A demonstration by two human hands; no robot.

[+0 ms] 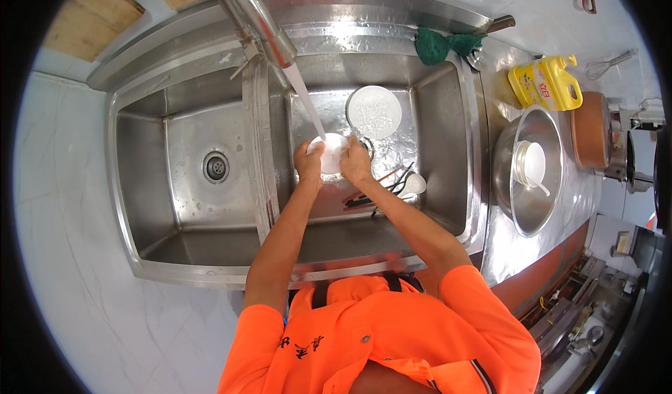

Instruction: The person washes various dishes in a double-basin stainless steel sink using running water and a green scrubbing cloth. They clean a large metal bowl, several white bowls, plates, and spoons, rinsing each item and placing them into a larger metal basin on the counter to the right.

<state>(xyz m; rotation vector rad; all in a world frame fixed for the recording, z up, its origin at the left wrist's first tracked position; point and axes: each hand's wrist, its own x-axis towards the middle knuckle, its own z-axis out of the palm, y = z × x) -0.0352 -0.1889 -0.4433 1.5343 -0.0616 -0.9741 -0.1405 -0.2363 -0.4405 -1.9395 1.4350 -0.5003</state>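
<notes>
Between my two hands, a small white bowl (332, 157) is held under the running faucet (278, 47) in the right sink basin. My left hand (308, 161) grips its left rim, and my right hand (355, 160) grips the right rim, fingers closed on both sides. Water falls from the spout into it. Just beyond my right hand, a white plate (374, 112) lies wet on the basin floor. A white spoon (414, 184) and several chopsticks (360, 201) lie beside my right forearm, which partly covers them.
The left basin (210, 205) has a drain (215, 166). On the right counter stand a steel bowl (505, 177) holding small white dishes and a spoon, a yellow jug (544, 86) and a brown pot (591, 129). A green scouring pad (432, 46) sits on the sink's back rim.
</notes>
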